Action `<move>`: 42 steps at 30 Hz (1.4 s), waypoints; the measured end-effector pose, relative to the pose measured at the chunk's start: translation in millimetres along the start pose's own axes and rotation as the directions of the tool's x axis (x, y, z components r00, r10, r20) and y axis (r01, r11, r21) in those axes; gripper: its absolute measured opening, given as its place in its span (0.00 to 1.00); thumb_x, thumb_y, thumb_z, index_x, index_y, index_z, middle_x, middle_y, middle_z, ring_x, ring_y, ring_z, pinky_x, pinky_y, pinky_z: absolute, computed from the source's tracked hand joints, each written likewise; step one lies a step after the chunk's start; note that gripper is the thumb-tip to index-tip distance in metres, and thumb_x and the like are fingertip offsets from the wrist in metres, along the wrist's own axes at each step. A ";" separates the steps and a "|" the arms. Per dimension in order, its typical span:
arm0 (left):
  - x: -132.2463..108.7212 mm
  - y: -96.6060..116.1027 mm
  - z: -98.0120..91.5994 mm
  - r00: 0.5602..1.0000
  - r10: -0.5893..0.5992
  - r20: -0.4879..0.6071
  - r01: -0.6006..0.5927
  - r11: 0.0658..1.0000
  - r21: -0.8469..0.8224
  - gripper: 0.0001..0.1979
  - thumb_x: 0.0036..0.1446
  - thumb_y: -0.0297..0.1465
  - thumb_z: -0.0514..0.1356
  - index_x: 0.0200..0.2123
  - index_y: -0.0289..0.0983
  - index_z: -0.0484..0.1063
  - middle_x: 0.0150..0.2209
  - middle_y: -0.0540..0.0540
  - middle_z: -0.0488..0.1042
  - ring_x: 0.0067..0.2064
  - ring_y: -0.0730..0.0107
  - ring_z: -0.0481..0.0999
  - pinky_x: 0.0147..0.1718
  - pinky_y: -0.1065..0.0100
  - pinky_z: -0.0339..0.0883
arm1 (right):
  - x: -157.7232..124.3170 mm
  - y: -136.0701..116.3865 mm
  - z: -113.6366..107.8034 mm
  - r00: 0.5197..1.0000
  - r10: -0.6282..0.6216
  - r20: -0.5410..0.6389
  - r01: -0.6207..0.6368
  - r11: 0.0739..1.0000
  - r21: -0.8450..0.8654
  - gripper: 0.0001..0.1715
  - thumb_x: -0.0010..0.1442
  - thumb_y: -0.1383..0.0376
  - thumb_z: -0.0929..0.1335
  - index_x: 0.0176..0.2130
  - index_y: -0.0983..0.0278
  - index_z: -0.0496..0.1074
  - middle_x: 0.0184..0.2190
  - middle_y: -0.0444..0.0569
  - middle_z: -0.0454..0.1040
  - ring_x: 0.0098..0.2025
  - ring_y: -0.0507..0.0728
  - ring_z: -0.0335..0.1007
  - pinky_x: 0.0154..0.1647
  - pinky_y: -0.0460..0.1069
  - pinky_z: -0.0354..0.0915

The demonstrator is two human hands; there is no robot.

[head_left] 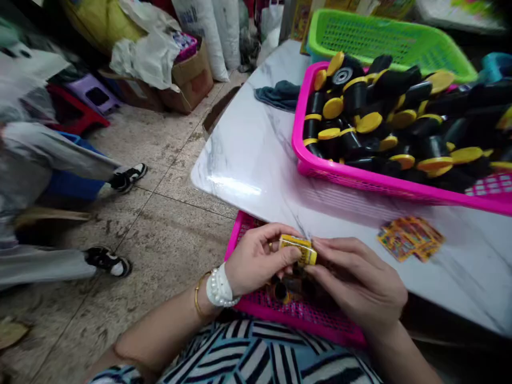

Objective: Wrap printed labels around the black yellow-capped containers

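Between my hands is a small cylinder with a shiny yellow printed wrapper (298, 248). My left hand (262, 257) closes round its left part, thumb across the front. Fingertips of my right hand (358, 277) pinch at its right end. Right below, a pink plastic basket (304, 325) sits at my lap, partly hidden by my hands, with several dark cylinders (281, 291) in it. To the right of my right hand, a small fanned pile of colourful printed labels (411, 238) lies on the white marbled table (240, 165).
A larger pink basket (299, 133) full of black cylinders with yellow caps (368, 122) stands on the table, a green basket (384, 40) behind it. Nearby lies a dark cloth (279, 95). At left are a seated person's legs (60, 149), cardboard boxes (192, 77) and stools (94, 93).
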State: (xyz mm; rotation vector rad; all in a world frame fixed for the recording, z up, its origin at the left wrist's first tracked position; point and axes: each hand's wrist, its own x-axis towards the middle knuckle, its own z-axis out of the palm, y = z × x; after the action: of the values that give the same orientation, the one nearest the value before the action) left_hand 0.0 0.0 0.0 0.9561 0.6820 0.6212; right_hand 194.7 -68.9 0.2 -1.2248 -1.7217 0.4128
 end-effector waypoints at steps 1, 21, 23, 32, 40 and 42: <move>0.5 -0.4 2.0 0.996 0.084 -0.028 -0.082 0.995 0.059 0.12 0.60 0.31 0.67 0.46 0.33 0.76 0.33 0.48 0.79 0.30 0.76 0.76 0.30 0.75 0.72 | 0.5 0.0 1.4 0.999 0.049 -0.018 -0.049 0.999 0.020 0.26 0.54 0.74 0.78 0.52 0.58 0.79 0.42 0.47 0.80 0.43 0.52 0.79 0.43 0.45 0.75; 11.6 -6.0 2.0 0.901 0.429 0.056 -0.416 0.823 0.387 0.14 0.60 0.32 0.68 0.48 0.35 0.77 0.43 0.42 0.80 0.44 0.67 0.79 0.46 0.67 0.72 | 7.3 -1.4 9.9 0.953 0.299 -0.050 -0.280 0.929 0.241 0.15 0.59 0.71 0.75 0.46 0.59 0.80 0.38 0.47 0.80 0.38 0.53 0.80 0.36 0.45 0.77; 10.6 -7.8 3.2 0.946 0.324 -0.021 -0.309 0.919 0.243 0.19 0.59 0.37 0.69 0.50 0.36 0.74 0.44 0.42 0.78 0.43 0.67 0.79 0.41 0.69 0.74 | 7.2 -1.2 11.3 0.977 0.196 -0.086 -0.179 0.967 0.181 0.16 0.58 0.73 0.75 0.46 0.60 0.79 0.40 0.49 0.80 0.42 0.54 0.81 0.42 0.46 0.78; -6.5 0.1 9.4 0.961 0.264 -0.078 -0.221 0.909 0.355 0.12 0.62 0.35 0.66 0.44 0.33 0.76 0.37 0.43 0.79 0.37 0.69 0.78 0.37 0.70 0.72 | -1.7 -4.0 9.1 0.989 0.124 -0.078 -0.113 0.985 0.127 0.20 0.55 0.73 0.77 0.47 0.60 0.81 0.39 0.50 0.83 0.39 0.55 0.82 0.41 0.46 0.79; -12.2 -7.7 1.8 0.957 0.284 0.060 -0.287 0.898 0.333 0.13 0.63 0.36 0.65 0.47 0.36 0.76 0.38 0.45 0.79 0.35 0.71 0.78 0.34 0.70 0.71 | -8.8 -12.0 4.8 0.817 0.526 0.237 -0.563 0.635 0.529 0.19 0.56 0.63 0.78 0.49 0.54 0.82 0.38 0.47 0.82 0.32 0.53 0.82 0.32 0.44 0.78; -14.2 -12.8 1.3 0.997 0.079 0.018 -0.081 0.982 0.171 0.16 0.63 0.40 0.64 0.47 0.36 0.73 0.30 0.50 0.75 0.25 0.78 0.72 0.24 0.75 0.64 | -9.3 -8.5 -0.8 0.810 0.503 0.301 -0.580 0.614 0.535 0.24 0.58 0.61 0.77 0.54 0.50 0.79 0.44 0.49 0.81 0.33 0.53 0.81 0.34 0.46 0.79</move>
State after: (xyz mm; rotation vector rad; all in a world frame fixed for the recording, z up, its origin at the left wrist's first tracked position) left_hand -5.8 -16.7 -7.3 1.1510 0.6981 0.6351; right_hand 191.2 -80.9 2.1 -1.2137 -1.1035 1.3332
